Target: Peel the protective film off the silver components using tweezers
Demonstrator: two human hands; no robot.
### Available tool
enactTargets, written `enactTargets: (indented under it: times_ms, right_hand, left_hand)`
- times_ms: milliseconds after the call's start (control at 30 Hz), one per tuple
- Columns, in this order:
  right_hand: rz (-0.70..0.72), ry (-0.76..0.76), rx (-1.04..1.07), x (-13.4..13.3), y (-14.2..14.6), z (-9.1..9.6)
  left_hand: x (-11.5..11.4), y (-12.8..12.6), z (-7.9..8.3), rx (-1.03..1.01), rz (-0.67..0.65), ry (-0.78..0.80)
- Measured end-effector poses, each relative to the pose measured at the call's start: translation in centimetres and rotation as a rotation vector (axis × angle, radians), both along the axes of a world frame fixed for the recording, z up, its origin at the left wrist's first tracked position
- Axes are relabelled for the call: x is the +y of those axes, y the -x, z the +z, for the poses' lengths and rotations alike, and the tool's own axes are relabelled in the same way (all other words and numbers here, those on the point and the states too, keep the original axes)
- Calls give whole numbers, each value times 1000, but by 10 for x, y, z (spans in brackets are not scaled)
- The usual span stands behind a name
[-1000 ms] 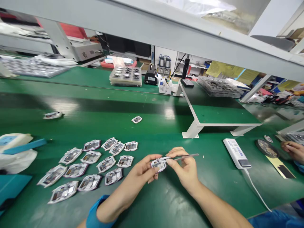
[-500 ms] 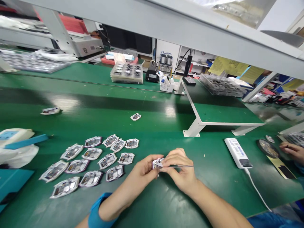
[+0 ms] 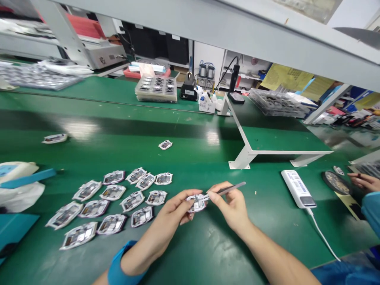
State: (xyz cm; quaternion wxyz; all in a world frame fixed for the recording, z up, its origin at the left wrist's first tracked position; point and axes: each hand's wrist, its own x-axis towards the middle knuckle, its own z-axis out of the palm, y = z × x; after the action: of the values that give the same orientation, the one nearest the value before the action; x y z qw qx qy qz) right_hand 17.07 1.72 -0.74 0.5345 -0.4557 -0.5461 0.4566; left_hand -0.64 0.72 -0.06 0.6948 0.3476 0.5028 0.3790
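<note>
My left hand (image 3: 175, 209) pinches a small white device housing (image 3: 198, 204) by its left side, with its open face and circuit parts turned up. In my right hand (image 3: 231, 206), closed between thumb and fingers, is a pair of metal tweezers (image 3: 237, 186). Their tips are at the housing's upper right edge; whether they grip anything there is too small to tell. To the left of my hands, several similar housings (image 3: 143, 216) lie in loose rows on the green table (image 3: 190, 257).
A raised green shelf (image 3: 285, 136) on white legs stands ahead to the right. Near it lies a white power strip-like box (image 3: 297, 188) with a cable. Another person's hand (image 3: 366, 181) is at the far right, by a round dark tray (image 3: 335, 182). Stacked clear trays (image 3: 156, 89) stand behind.
My right hand has drawn slightly back to the right, and the tweezers now tilt upward. More of the housing shows in my left hand. The other person's arm has come further into view.
</note>
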Motion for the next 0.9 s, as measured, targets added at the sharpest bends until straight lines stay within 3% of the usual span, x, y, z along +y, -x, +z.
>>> enactTargets:
  times_ms: [133,267,433,633,900]
  right_hand:
    - [54,31,16,2,2,0]
    - [80,105,62,4,1,1]
    - [6,96,49,4,0,3]
    - [-27,54,-6,1,1,6]
    - [7,127,98,4,1,4]
  left_hand:
    - [1,0,-3,3,12,-15]
    - [2,-2,8,4,-4,6]
    - [3,-3,11,-2,-7,12]
    - [3,-1,-4,94,-61,-149]
    - [1,-3,7,203,-103,-261]
